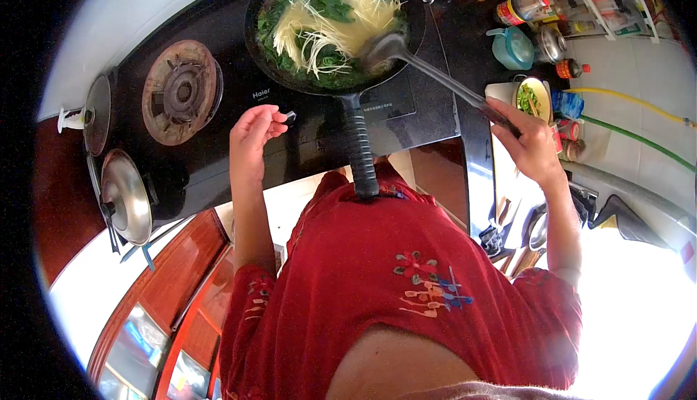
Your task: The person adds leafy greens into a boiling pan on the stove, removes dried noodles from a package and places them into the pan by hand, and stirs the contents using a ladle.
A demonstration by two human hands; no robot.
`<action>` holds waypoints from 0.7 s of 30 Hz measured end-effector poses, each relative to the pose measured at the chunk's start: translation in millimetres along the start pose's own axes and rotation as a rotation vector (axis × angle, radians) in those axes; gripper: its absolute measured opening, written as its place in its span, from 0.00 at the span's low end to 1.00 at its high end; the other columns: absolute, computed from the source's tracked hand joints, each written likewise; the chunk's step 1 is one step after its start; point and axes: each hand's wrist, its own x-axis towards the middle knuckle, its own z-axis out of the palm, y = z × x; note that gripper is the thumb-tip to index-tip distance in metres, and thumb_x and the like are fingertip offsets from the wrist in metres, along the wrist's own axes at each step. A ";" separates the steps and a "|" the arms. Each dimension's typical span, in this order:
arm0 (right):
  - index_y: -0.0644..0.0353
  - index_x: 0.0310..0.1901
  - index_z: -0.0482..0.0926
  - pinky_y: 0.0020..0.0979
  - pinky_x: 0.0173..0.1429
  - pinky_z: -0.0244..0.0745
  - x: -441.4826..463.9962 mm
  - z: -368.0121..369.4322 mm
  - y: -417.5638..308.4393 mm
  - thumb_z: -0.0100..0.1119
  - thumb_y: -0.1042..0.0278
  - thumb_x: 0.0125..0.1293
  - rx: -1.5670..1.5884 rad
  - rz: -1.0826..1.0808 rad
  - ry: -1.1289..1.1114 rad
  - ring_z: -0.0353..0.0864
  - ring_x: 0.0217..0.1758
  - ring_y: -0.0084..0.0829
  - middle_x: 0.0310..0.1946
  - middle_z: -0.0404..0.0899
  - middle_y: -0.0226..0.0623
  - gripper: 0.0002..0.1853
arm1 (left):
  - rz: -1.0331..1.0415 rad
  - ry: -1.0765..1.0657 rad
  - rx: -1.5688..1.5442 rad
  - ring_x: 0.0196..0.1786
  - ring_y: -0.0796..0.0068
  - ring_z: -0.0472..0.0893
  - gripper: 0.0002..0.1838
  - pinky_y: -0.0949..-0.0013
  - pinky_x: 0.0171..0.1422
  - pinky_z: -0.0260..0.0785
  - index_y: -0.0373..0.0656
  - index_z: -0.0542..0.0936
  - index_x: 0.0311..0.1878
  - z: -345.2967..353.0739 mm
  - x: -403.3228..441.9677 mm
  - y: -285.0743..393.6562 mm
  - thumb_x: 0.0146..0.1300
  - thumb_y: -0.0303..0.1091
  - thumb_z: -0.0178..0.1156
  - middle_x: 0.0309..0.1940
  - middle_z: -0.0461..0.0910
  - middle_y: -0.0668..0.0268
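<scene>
My right hand (531, 142) is closed on the handle of a dark ladle (443, 77), whose bowl rests inside the wok at its right side. Pale noodles (319, 37) and green leaves (272, 19) lie in cloudy liquid in the black wok (255, 48). The wok's ribbed handle (359, 142) points toward my red clothing. Left of that handle, my left hand (261, 128) hovers near the stove's front edge with its fingers curled together. A small dark, shiny thing shows at its fingertips, too small to name.
An unlit burner (184, 91) is on the left of the black stove (236, 59). Metal lids (127, 197) stand at the far left. Bottles (526, 9), a teal bowl (512, 49) and a bowl of chopped greens (530, 99) are at the right.
</scene>
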 end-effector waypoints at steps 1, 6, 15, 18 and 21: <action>0.53 0.54 0.74 0.33 0.34 0.72 2.0 3.2 1.3 0.59 0.69 0.56 0.033 -0.027 -0.008 0.78 0.29 0.39 0.36 0.79 0.48 0.21 | -0.003 0.009 0.009 0.35 0.74 0.78 0.13 0.71 0.43 0.71 0.36 0.76 0.45 -1.6 0.1 -1.0 0.65 0.36 0.51 0.35 0.79 0.60; 0.55 0.53 0.74 0.33 0.34 0.72 25.4 31.5 -6.3 0.59 0.69 0.57 0.080 0.013 -0.078 0.79 0.28 0.40 0.40 0.79 0.48 0.20 | -0.023 0.057 -0.026 0.34 0.75 0.78 0.12 0.74 0.42 0.70 0.35 0.76 0.44 -6.4 -3.8 -1.4 0.65 0.34 0.51 0.34 0.79 0.61; 0.58 0.52 0.74 0.34 0.41 0.75 82.0 77.9 -11.0 0.59 0.68 0.57 0.210 -0.001 0.114 0.81 0.39 0.41 0.41 0.78 0.48 0.19 | -0.056 0.145 -0.001 0.35 0.75 0.78 0.12 0.73 0.42 0.71 0.35 0.76 0.44 -15.8 -16.3 -0.5 0.65 0.34 0.51 0.35 0.79 0.61; 0.57 0.51 0.74 0.32 0.40 0.74 98.5 73.1 -4.8 0.59 0.67 0.57 0.229 0.078 0.120 0.82 0.35 0.38 0.39 0.79 0.46 0.19 | -0.029 0.134 -0.041 0.36 0.73 0.78 0.12 0.71 0.43 0.72 0.36 0.76 0.44 -23.1 -17.7 -7.6 0.64 0.35 0.52 0.35 0.79 0.61; 0.57 0.52 0.75 0.27 0.36 0.72 115.2 66.9 6.6 0.59 0.65 0.57 0.284 0.030 0.187 0.75 0.27 0.28 0.35 0.80 0.44 0.19 | -0.019 0.153 -0.056 0.35 0.73 0.78 0.12 0.71 0.43 0.71 0.36 0.76 0.44 -25.9 -18.7 -9.5 0.64 0.35 0.52 0.35 0.79 0.61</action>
